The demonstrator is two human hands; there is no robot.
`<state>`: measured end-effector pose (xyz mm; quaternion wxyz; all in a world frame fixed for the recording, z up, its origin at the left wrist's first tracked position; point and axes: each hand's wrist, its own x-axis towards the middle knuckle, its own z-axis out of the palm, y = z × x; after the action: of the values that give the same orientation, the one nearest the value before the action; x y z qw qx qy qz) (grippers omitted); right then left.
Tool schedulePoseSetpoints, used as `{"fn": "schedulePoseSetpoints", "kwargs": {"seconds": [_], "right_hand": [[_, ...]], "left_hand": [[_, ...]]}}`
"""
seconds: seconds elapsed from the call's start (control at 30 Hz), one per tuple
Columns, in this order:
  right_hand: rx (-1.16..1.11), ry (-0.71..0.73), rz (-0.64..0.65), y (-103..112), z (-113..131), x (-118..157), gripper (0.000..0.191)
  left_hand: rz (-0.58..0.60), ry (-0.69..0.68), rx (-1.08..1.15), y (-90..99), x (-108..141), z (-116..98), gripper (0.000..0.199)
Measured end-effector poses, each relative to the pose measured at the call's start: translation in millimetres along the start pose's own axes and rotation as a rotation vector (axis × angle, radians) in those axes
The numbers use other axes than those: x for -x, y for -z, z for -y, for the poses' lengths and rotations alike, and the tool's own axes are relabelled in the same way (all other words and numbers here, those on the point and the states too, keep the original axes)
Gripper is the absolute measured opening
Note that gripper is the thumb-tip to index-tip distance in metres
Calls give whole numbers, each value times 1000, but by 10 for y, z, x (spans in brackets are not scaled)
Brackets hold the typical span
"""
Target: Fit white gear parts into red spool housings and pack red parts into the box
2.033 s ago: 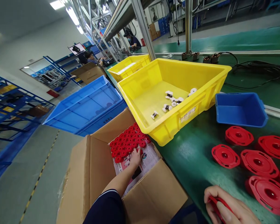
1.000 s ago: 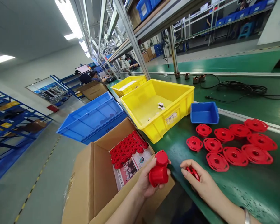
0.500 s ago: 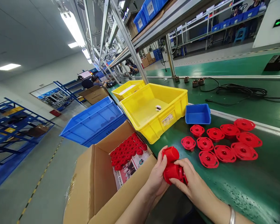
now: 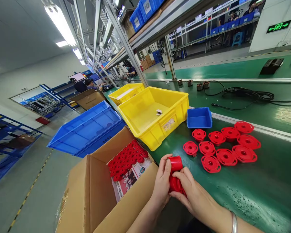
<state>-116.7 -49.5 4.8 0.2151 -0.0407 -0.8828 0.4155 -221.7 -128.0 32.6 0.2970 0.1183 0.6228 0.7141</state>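
Observation:
Both hands meet at the near edge of the green table (image 4: 232,184). My left hand (image 4: 162,181) is wrapped round a red cylindrical part (image 4: 176,163). Just below it, my right hand (image 4: 188,187) grips a second red part (image 4: 176,185), which touches the first; the fingers hide much of both. Several red flanged parts (image 4: 226,157) stand on the table to the right. Left of my hands, an open cardboard box (image 4: 100,187) holds rows of small red parts (image 4: 126,160) on a printed sheet (image 4: 129,179).
Behind the hands are a large yellow bin (image 4: 155,113) with a small item inside, and a small blue bin (image 4: 199,118). A blue crate (image 4: 87,129) stands left. Black cable (image 4: 249,94) and copper-coloured parts (image 4: 202,85) lie further back. A metal post (image 4: 126,42) rises behind the bins.
The view has turned slightly to the right. The red parts in my hands have tilted, and my right fingers have shifted over the lower one.

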Motion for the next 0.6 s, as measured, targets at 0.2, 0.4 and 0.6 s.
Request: {"fn": "schedulePoseSetpoints", "kwargs": {"seconds": [0.2,0.4,0.6], "right_hand": [[-73,-63,-22,-20,6,18,42],[-141,-40,5,-2,-19,50,37],[-341,-196,-169,141,-47,-68,22]], "left_hand": [[23,93,109,21,46,10,55],[-65,59,153,6,45,71,56],[-39,-9,20,100,-14,-26,59]]}}
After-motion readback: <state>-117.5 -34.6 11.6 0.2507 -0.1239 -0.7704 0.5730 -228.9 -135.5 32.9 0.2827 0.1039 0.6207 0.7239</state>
